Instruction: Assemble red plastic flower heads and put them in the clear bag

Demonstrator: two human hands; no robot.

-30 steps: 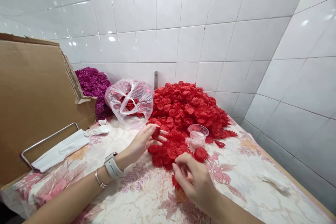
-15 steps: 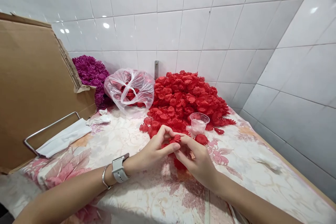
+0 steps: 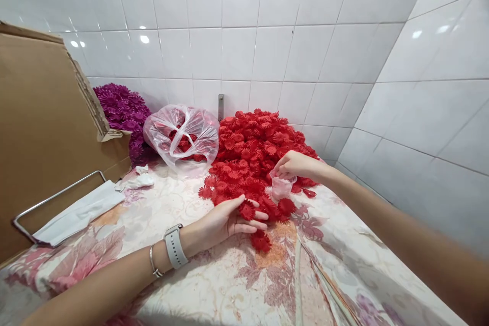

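On my left hand (image 3: 231,221), palm up with the fingers stretched, rests a red flower-shaped piece (image 3: 247,210), held between thumb and fingers. My right hand (image 3: 298,164) reaches to a small clear plastic cup (image 3: 281,188) with pale pinkish contents; its fingers are pinched together at the mouth, and what they hold, if anything, is hidden. Behind both hands rises a large heap of similar red flower pieces (image 3: 255,145). One loose red flower (image 3: 261,241) lies just below my left fingers, and another (image 3: 286,207) is in front of the cup.
Left of the heap sits a clear plastic bag (image 3: 182,137) with red pieces inside, then a purple flower pile (image 3: 122,109). A cardboard box (image 3: 46,132) stands at left, near a metal wire handle (image 3: 57,196) and white paper (image 3: 78,212). Thin strips (image 3: 324,285) lie on the floral tablecloth (image 3: 214,285).
My hands have parted. The right one moved from the flower to the cup, while the left stayed near the front of the heap with its fingers straightened under the flower. The view shifted slightly.
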